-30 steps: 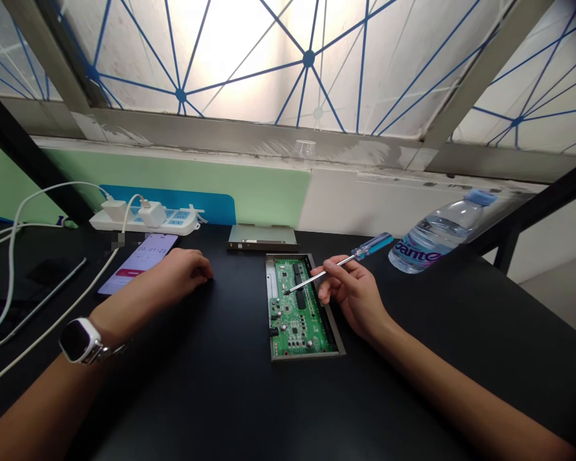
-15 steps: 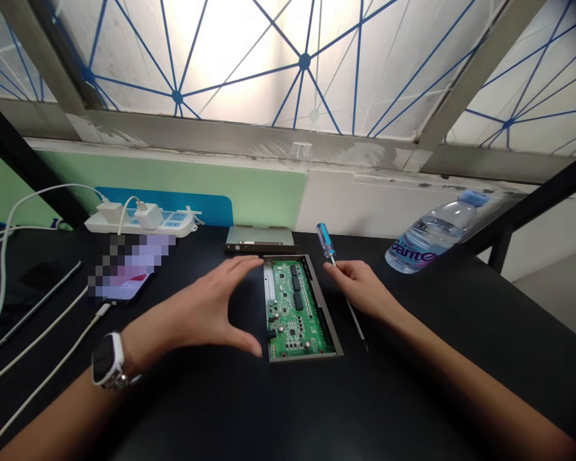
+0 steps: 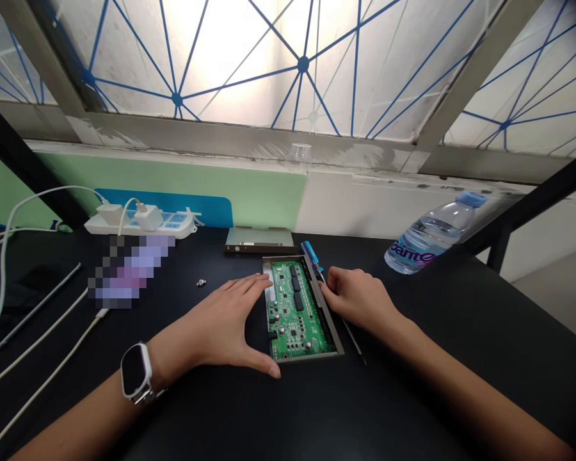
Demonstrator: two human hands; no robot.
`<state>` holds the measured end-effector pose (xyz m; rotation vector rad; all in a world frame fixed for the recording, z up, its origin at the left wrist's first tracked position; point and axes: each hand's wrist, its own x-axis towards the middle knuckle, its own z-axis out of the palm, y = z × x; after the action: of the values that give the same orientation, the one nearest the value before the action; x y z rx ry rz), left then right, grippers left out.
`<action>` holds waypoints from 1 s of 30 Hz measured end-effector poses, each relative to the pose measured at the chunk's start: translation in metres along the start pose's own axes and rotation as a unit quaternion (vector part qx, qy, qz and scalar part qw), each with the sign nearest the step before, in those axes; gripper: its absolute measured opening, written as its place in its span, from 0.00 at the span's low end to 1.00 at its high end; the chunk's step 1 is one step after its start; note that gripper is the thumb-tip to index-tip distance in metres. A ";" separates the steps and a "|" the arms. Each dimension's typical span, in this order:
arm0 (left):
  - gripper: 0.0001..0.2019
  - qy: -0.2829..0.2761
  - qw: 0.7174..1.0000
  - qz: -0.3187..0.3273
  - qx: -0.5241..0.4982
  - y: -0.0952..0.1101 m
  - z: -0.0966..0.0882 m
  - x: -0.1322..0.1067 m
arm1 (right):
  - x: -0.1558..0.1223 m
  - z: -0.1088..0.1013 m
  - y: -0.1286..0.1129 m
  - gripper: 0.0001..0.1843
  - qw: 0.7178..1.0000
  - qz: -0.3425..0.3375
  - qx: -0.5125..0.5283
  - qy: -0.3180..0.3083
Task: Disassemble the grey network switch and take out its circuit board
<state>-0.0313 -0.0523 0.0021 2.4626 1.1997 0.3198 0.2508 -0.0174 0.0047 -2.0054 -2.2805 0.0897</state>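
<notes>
A green circuit board (image 3: 295, 320) lies in a shallow metal case (image 3: 333, 333) on the black table. My left hand (image 3: 225, 323) is at the case's left side, thumb and fingers spread apart, fingertips at its upper left edge and thumb by the lower left corner. Curled at the right edge is my right hand (image 3: 358, 294), its thumb against the case wall. A screwdriver (image 3: 312, 255) with a blue and clear handle slants along that edge; its shaft passes through the closed fingers, which partly hide it.
Small metal screws (image 3: 201, 282) lie left of the case. Behind it rests a flat metal cover (image 3: 259, 238). A water bottle (image 3: 422, 237) leans at the right. Toward the left are a power strip (image 3: 173, 224), a blurred-out phone (image 3: 129, 275) and white cables (image 3: 38, 346).
My left hand has moved right and down to the case, uncovering the screws. My right hand has shifted left against the case, and the screwdriver handle has dropped lower and closer to it.
</notes>
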 end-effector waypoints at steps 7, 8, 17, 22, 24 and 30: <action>0.63 0.029 1.000 -0.002 0.008 0.003 0.002 0.005 | -0.005 -0.013 -0.023 0.17 0.987 -0.118 0.028 0.107; 0.63 0.026 1.000 -0.007 0.011 0.004 0.002 0.006 | -0.005 -0.013 -0.029 0.19 0.985 -0.144 0.006 0.099; 0.61 0.031 0.999 -0.017 0.010 0.004 0.004 0.009 | 0.005 -0.003 -0.059 0.20 0.976 -0.176 -0.105 0.074; 0.55 0.023 0.999 -0.023 -0.006 0.004 0.002 0.009 | 0.006 0.000 -0.059 0.20 0.977 -0.180 -0.076 0.090; 0.54 0.021 0.999 -0.025 -0.016 0.004 0.002 0.009 | 0.006 0.000 -0.060 0.20 0.976 -0.182 -0.062 0.099; 0.46 0.016 0.994 -0.047 -0.096 0.001 -0.003 0.006 | 0.004 -0.002 -0.065 0.19 0.976 -0.185 -0.007 0.116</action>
<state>-0.0278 -0.0474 0.0051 2.2374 1.2320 0.4279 0.1869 -0.0217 0.0137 -1.4707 -2.4507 -0.1811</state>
